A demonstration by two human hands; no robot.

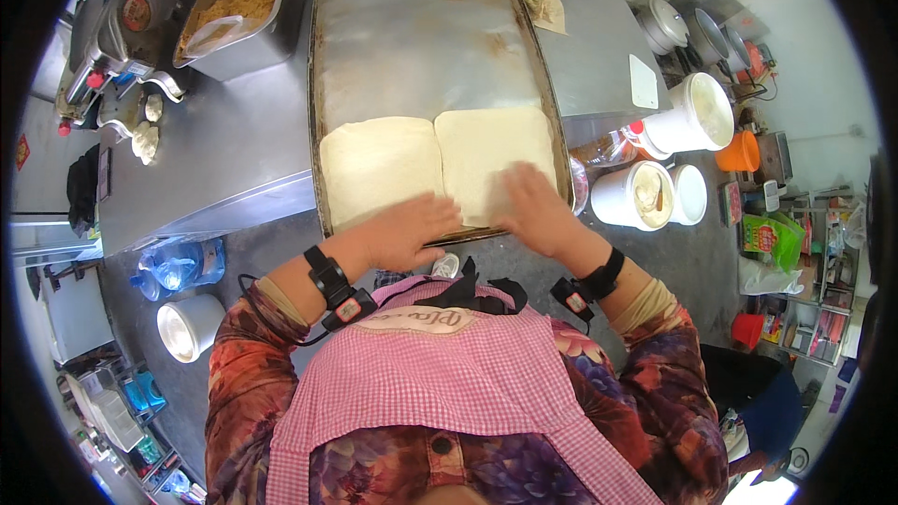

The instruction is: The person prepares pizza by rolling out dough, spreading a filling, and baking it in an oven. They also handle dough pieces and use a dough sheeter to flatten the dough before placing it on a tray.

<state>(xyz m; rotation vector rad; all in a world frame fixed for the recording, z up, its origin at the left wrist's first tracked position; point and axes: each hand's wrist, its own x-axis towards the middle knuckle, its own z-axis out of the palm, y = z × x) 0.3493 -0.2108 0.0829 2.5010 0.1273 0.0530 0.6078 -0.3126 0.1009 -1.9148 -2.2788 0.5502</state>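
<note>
Two flat, pale dough sheets lie side by side at the near end of a large metal baking tray (421,47). My left hand (412,224) rests with fingers stretched out on the near edge of the left dough sheet (379,164). On the right dough sheet (486,145), my right hand (538,210) lies near its lower right part, fingers extended and a little blurred. Neither hand grips anything. The seam between the two sheets runs just ahead of my fingertips, and the sheets touch or nearly touch there.
A deep metal container (234,28) of yellow-brown crumbly filling stands left of the tray, with a scoop in it. Small dough pieces (147,136) lie farther left beside a metal machine (117,47). White buckets (636,196) stand to the right. A plastic-wrapped pack (187,264) sits below the table.
</note>
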